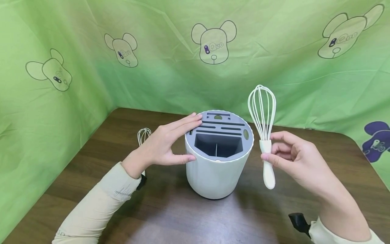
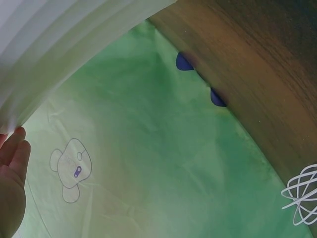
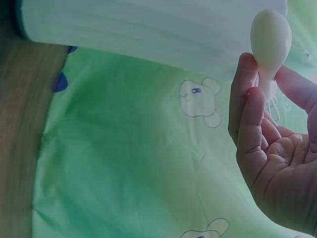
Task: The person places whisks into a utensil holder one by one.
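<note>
In the head view, my right hand [image 1: 292,156] pinches the white handle of a whisk [image 1: 265,145], its wire loops pointing up, to the right of a utensil holder [image 1: 213,176]. The right wrist view shows the handle's rounded end [image 3: 271,39] between thumb and fingers. The holder is white and ribbed, with a grey slotted top insert [image 1: 219,127] and a divided front opening. My left hand [image 1: 167,140] lies against its left side, fairly straight fingers on the top rim and thumb at the front wall. In the left wrist view, fingertips touch the holder's wall [image 2: 74,44].
A second white whisk [image 1: 144,135] is on the table's left side, partly hidden behind my left forearm. The dark wooden table [image 1: 170,220] has rounded back corners. Green cloth [image 1: 164,81] printed with mouse-like heads hangs around the back and sides.
</note>
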`<state>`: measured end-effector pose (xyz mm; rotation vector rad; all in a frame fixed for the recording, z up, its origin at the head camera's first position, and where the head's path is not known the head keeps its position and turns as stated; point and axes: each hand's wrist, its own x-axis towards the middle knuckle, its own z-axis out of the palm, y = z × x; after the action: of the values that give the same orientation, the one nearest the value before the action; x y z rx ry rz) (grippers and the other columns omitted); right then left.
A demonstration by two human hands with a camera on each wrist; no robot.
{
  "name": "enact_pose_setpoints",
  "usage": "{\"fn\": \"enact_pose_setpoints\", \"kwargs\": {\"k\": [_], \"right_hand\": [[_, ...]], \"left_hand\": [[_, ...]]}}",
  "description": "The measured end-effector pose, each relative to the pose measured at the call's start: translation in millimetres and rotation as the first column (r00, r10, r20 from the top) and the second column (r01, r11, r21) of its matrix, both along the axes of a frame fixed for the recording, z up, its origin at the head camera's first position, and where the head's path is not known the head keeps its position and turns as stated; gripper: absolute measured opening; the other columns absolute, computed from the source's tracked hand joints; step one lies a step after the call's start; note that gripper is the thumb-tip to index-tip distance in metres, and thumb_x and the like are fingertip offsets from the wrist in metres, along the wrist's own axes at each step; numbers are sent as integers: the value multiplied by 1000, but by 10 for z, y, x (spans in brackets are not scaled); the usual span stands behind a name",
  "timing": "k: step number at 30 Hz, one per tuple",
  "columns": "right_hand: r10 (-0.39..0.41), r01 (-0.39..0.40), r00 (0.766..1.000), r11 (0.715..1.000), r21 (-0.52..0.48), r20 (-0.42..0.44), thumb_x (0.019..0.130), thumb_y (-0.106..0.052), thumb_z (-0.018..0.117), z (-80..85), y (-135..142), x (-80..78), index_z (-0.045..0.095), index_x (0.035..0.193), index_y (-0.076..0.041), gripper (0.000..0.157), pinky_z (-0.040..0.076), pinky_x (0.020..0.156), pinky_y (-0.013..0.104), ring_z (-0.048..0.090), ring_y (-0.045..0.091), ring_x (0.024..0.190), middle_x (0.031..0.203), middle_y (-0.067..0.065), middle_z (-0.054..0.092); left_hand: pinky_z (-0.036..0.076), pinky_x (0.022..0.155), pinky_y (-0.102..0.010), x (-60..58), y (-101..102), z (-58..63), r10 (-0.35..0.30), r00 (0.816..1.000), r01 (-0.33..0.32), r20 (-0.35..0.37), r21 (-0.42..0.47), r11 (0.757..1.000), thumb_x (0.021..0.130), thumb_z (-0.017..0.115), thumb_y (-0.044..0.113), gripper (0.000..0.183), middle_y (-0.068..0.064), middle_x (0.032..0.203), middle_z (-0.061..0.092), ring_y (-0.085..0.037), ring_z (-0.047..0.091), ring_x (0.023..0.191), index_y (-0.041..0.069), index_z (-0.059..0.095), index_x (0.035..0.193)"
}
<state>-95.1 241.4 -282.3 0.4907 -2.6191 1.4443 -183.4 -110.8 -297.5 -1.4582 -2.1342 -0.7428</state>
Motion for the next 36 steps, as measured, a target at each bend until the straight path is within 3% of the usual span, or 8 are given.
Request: {"fn": "enact_pose_setpoints", "kwargs": {"k": [7, 12, 23, 36], "right_hand": [[8, -9, 999, 1000, -25, -45, 85, 7, 72, 77, -72, 20, 61, 120, -12, 41, 55, 70, 16, 71, 7, 73, 83, -5, 73], [36, -44, 997, 994, -103, -75, 83, 11, 71, 141, -142, 32, 61, 120, -7, 42, 56, 71, 16, 72, 8, 76, 85, -3, 75], [164, -194, 979, 926, -324, -117, 84, 16, 67, 316, -308, -7, 61, 120, -1, 41, 58, 73, 18, 73, 9, 79, 94, 2, 76], [213, -247, 969, 868, -430, -126, 85, 15, 67, 502, -528, -101, 61, 119, 0, 38, 58, 71, 20, 72, 10, 78, 90, 4, 76]], "left_hand": [[41, 115, -36, -15, -4, -1, -2, 1000, 2, -1, -5, 1000, 86, 71, 55, 81, -12, 153, 47, -25, 44, 144, 4, 49, 145], [41, 114, -37, -22, -1, 5, -4, 1000, 4, -6, -1, 1000, 86, 70, 55, 80, -13, 152, 48, -25, 44, 143, 3, 50, 144], [40, 115, -36, -40, 5, -14, -9, 1000, 9, -12, 7, 1000, 87, 69, 55, 80, -13, 152, 49, -25, 44, 143, 3, 50, 144], [41, 115, -37, -25, 12, -27, -6, 1000, 6, -8, 14, 1000, 88, 65, 58, 79, -13, 152, 49, -26, 44, 143, 3, 51, 143]]}}
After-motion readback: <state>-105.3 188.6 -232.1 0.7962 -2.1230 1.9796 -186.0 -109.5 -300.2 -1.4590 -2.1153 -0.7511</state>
